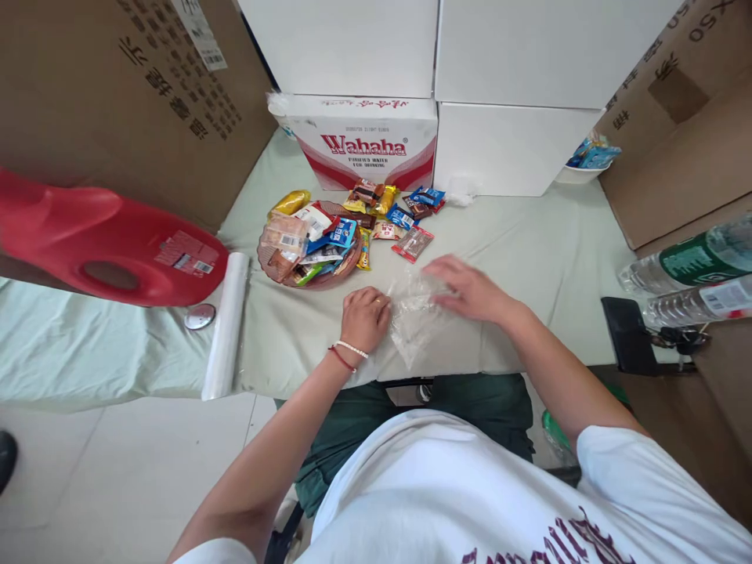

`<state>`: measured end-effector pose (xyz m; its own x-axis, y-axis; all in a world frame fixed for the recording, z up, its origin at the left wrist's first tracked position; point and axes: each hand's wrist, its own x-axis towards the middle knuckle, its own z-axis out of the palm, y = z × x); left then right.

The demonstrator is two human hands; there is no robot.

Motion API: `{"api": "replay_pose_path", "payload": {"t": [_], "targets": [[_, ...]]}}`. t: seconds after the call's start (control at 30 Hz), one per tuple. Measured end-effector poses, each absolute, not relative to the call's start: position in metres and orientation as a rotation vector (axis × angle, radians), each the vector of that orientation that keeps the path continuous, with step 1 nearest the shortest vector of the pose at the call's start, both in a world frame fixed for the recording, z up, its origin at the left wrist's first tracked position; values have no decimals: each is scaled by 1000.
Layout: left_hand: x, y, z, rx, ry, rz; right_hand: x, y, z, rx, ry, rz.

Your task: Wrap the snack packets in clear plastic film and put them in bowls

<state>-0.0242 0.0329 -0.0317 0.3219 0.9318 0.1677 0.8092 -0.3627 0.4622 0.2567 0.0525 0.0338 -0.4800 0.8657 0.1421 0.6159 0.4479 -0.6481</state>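
1. This looks like a storeroom or stock corner: cartons wall in the work surface on 3 sides.
2. Large brown cardboard boxes (117,94) with printed characters and a stuck-on label fill the upper left. Another brown carton (681,133) stands at the upper right.
3. At top centre, 3 plain white cartons (511,149) are stacked around a Wahaha purified-water case (364,145).
4. The table (529,243) wears a pale green cloth; pale floor tiles (117,470) show at lower left.
5. Supplies lie about:
   - a red jug (88,235) at left
   - a roll of clear film (226,325) beside it
   - 2 water bottles (693,270) at the right edge
   - wrapped snacks (317,235) heaped near the centre
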Motion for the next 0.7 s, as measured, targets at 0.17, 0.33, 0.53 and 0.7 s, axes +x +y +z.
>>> {"api": "replay_pose_path", "payload": {"t": [0.17,0.33,0.53,0.7], "targets": [[-21,26,-43,2221,1656,541,242,41,31,-1222,-2661,907],[-18,15,-47,2187,1716,583,279,-8,6,-1540,-2598,678],[9,24,-43,2107,1772,569,314,-83,-6,-1799,-2441,710],[32,36,-38,1945,1883,417,314,-110,1,-1848,-2405,772]]}}
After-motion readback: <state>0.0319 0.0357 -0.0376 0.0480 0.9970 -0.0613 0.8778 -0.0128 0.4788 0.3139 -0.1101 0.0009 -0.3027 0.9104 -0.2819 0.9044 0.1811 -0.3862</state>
